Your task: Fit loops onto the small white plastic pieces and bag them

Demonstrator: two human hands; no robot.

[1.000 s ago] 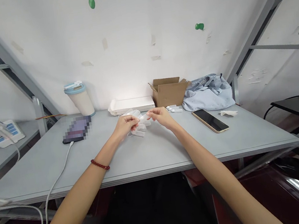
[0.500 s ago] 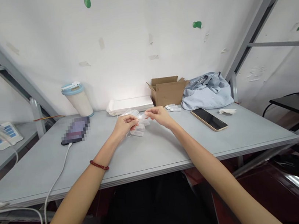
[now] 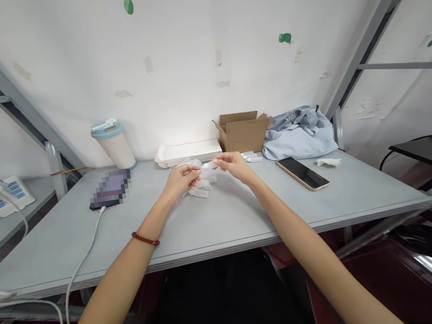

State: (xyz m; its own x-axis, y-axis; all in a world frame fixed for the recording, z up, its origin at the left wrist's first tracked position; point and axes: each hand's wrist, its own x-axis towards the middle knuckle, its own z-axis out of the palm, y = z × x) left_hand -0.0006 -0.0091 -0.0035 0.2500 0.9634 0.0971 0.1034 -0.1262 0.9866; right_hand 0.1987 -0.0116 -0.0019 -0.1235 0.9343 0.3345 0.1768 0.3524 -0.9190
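Between my two hands is a small, narrow, whitish-clear plastic piece, raised a little above the table. My left hand, with a red bead bracelet on its wrist, pinches the left end. The fingertips of my right hand are closed on the right end. Under and beside my hands lie several similar clear pieces, some with thin loops. Further pieces rest just beyond my right hand, in front of the cardboard box. My fingers partly cover the held piece, so its exact kind is unclear.
On the grey table stand an open cardboard box, a white flat stack and a tumbler. A bunched blue cloth, a phone and a crumpled tissue lie right. A cabled phone lies left.
My right hand has shifted slightly right, away from my left, and more of the plastic piece shows between them. The view has moved very slightly.
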